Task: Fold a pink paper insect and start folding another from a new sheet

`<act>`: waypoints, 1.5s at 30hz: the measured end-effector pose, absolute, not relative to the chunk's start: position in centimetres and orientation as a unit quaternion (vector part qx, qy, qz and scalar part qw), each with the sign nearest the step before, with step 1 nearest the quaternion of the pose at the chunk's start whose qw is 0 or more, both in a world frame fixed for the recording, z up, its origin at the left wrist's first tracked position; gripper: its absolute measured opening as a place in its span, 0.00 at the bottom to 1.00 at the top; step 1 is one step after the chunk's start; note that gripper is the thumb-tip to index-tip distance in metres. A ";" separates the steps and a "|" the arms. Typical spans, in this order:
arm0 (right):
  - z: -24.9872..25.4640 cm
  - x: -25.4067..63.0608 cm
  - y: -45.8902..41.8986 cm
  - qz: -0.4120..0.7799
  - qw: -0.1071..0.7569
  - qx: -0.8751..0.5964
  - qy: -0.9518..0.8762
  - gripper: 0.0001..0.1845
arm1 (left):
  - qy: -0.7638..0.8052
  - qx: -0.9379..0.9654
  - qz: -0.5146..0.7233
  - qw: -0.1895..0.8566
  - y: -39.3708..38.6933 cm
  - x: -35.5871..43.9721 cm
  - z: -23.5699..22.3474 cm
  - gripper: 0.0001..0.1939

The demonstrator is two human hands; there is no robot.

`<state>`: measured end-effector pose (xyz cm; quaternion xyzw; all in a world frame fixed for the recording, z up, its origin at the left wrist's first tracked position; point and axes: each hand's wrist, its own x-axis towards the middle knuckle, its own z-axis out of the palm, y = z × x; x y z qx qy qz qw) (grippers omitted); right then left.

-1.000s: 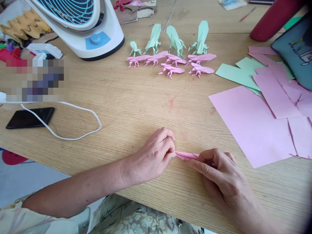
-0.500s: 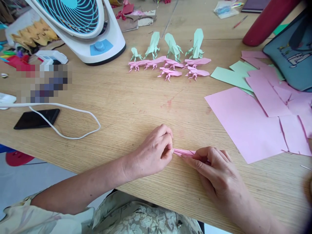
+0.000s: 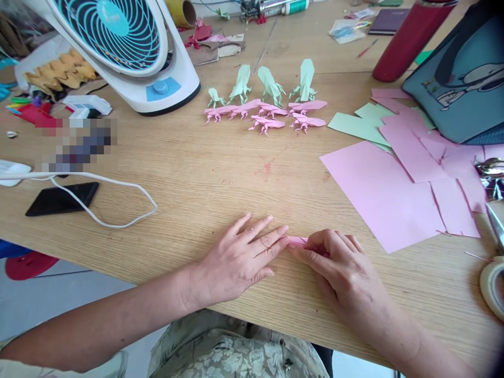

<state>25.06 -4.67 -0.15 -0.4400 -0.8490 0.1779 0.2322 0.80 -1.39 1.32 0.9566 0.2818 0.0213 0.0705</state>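
R hand [image 3: 346,275] pinches folded pink paper [image 3: 297,241] nr front edge of tabletop [image 3: 197,173]; L hand [image 3: 238,260] spread, at paper's L end, contact unclear. Risk: folds may spring open if R pinch slackens; crease may skew if L presses off-line.

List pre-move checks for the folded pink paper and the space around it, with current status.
1. Right hand pinching the folded pink paper: ok.
2. Left hand gripping it too: not ok; it lies spread, fingertips at the paper's left end.
3. Fold condition at the right end: cannot tell; the right hand covers it.
4. Green figures and pink figures clear of both hands: ok.
5. White cable clear of the left hand: ok.
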 end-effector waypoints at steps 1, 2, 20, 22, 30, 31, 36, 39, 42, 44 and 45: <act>-0.1 25.1 -4.7 0.180 0.231 -0.440 -0.849 0.19 | 0.289 0.955 0.009 0.066 -1.5 0.9 1.5 0.31; -0.1 25.0 -4.7 0.180 0.232 -0.440 -0.849 0.19 | 0.293 0.954 -0.001 0.063 -1.6 1.1 1.7 0.32; 0.2 26.4 -5.4 0.304 0.299 -0.509 -0.748 0.05 | 0.274 0.950 -0.029 0.147 -3.1 2.6 0.9 0.53; 0.2 26.2 -5.2 0.297 0.303 -0.509 -0.749 0.05 | 0.277 0.949 -0.034 0.147 -3.1 2.7 1.0 0.54; -0.1 25.8 -5.2 0.237 0.313 -0.498 -0.773 0.07 | 0.286 0.949 -0.025 0.132 -3.3 2.8 1.0 0.56; -0.1 25.8 -5.2 0.231 0.314 -0.494 -0.777 0.07 | 0.287 0.949 -0.024 0.129 -3.4 2.8 1.0 0.57; -0.1 25.9 -5.2 0.241 0.313 -0.496 -0.773 0.08 | 0.284 0.951 -0.031 0.121 -3.4 3.0 1.1 0.58; 0.0 26.6 -5.5 0.233 0.313 -0.506 -0.769 0.08 | 0.290 0.949 -0.032 0.118 -3.3 3.1 1.1 0.57; 0.1 27.3 -6.1 0.200 0.305 -0.516 -0.775 0.08 | 0.285 0.952 -0.027 0.113 -3.2 3.2 1.0 0.54; 0.1 27.7 -6.6 0.183 0.298 -0.515 -0.783 0.09 | 0.281 0.953 -0.025 0.111 -3.2 3.1 0.9 0.53; 0.1 27.8 -6.8 0.178 0.294 -0.511 -0.788 0.10 | 0.280 0.953 -0.023 0.111 -3.2 3.1 0.9 0.52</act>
